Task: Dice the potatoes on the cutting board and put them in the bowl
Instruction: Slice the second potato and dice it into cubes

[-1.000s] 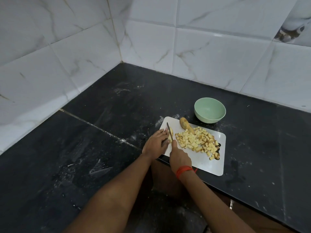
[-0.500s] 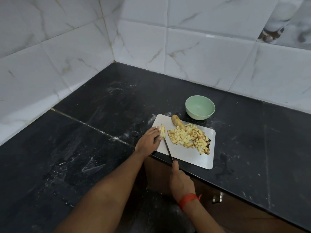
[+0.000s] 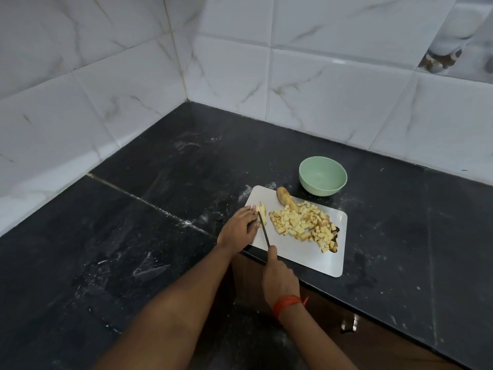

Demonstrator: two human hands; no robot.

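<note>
On the dark bench (image 3: pixel 160 209) lies a white cutting board (image 3: pixel 301 252). The left grip (image 3: pixel 238 227), fingers bent, pinches the potato strips (image 3: pixel 262 209) at the board's 10 o'clock corner. The right grip (image 3: pixel 278 279), at 6 o'clock, is closed round the handle of a knife (image 3: pixel 264 231) whose blade runs up to the strips. Diced potato (image 3: pixel 301 222) is heaped mid-board, an uncut potato piece (image 3: pixel 285 197) lies at 12 o'clock, and the green bowl (image 3: pixel 320 190) stands just beyond at 1 o'clock.
</note>
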